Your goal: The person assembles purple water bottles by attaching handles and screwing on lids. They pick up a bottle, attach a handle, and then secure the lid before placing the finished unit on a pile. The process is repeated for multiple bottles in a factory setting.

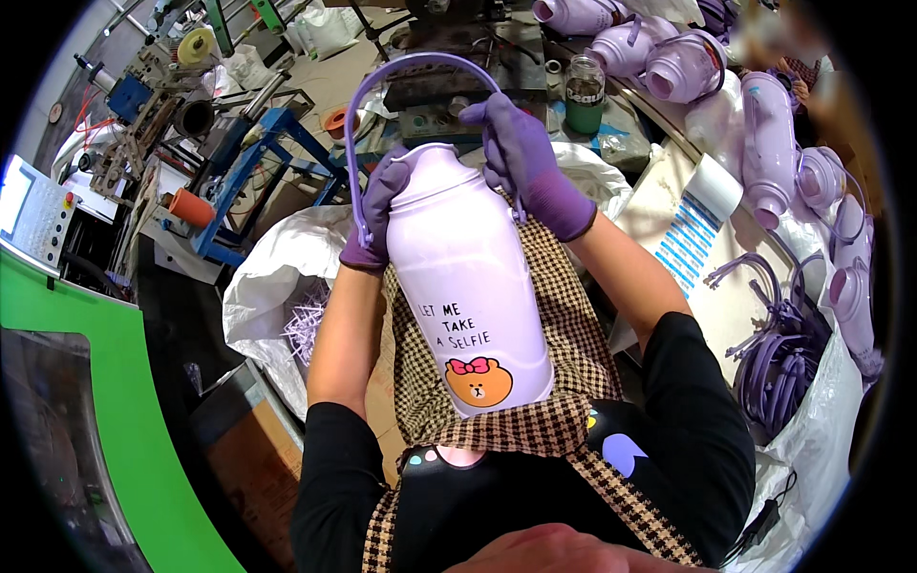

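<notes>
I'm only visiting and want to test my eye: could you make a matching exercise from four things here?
1. lilac flask
2. glass jar
3. label roll
4. loose purple handles

A. white with blue strips
B. gathered in a bundle
C. between left hand and right hand
D. green in its lower part

Pairs: 1-C; 2-D; 3-A; 4-B

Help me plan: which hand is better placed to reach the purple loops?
Probably the right hand: the purple loops lie on its side, with the bottle between them and the left hand.
</notes>
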Action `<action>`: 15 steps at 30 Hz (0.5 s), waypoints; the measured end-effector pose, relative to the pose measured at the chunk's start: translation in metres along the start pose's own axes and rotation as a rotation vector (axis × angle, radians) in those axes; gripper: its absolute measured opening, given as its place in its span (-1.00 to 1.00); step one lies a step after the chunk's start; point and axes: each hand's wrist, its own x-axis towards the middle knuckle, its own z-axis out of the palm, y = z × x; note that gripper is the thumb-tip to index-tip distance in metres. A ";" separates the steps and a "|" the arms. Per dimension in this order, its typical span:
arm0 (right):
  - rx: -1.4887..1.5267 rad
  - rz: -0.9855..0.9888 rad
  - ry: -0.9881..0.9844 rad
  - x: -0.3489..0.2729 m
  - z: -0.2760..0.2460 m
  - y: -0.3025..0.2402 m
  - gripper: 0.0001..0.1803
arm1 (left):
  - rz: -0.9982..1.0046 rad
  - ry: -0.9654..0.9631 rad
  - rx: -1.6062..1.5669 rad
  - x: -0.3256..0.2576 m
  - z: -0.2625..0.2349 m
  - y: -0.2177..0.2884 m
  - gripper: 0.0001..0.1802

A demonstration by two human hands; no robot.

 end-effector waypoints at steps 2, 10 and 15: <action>-0.238 -0.398 0.018 -0.001 0.000 0.011 -0.62 | -0.045 0.008 -0.004 -0.002 0.008 0.003 -0.49; -0.688 -1.379 -0.346 -0.036 -0.013 0.002 -0.82 | -0.017 -0.006 0.264 0.007 0.008 0.000 -0.55; 0.142 -0.440 0.226 -0.028 -0.001 0.026 -0.79 | 0.005 -0.089 -0.012 0.010 0.023 0.008 -0.40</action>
